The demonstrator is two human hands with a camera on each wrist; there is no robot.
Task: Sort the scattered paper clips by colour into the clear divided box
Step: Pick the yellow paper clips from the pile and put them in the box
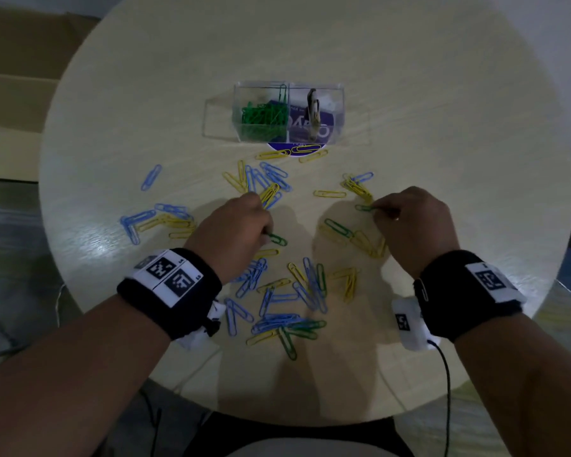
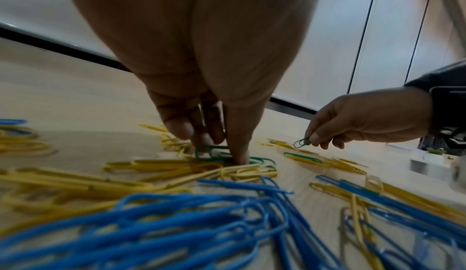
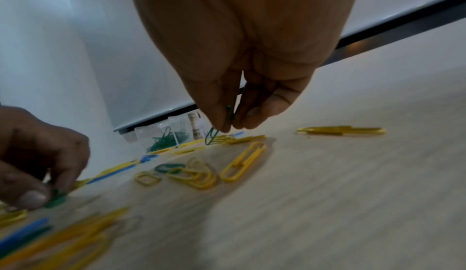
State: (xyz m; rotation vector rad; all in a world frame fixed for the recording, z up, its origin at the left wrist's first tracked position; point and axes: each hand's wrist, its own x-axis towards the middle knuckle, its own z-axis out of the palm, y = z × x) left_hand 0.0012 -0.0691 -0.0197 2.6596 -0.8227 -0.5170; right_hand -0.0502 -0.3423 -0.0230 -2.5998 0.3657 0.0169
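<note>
The clear divided box (image 1: 338,94) stands at the table's far centre; its left compartment holds a heap of green clips (image 1: 262,117). Blue, yellow and green paper clips (image 1: 284,301) lie scattered across the near half of the table. My left hand (image 1: 266,237) is low over the table and pinches a green clip (image 2: 211,152) that still lies among yellow ones. To the right, my right hand (image 1: 376,209) pinches another green clip (image 3: 211,133) between thumb and forefinger, lifted just above a yellow cluster (image 1: 358,188).
The box's right compartment holds a pale upright object (image 1: 313,113), and a purple round sticker (image 1: 297,148) lies under the box. The table (image 1: 442,94) is round and pale wood. Cardboard (image 1: 17,70) sits beyond its left edge. A black cable (image 1: 447,390) hangs from my right wrist.
</note>
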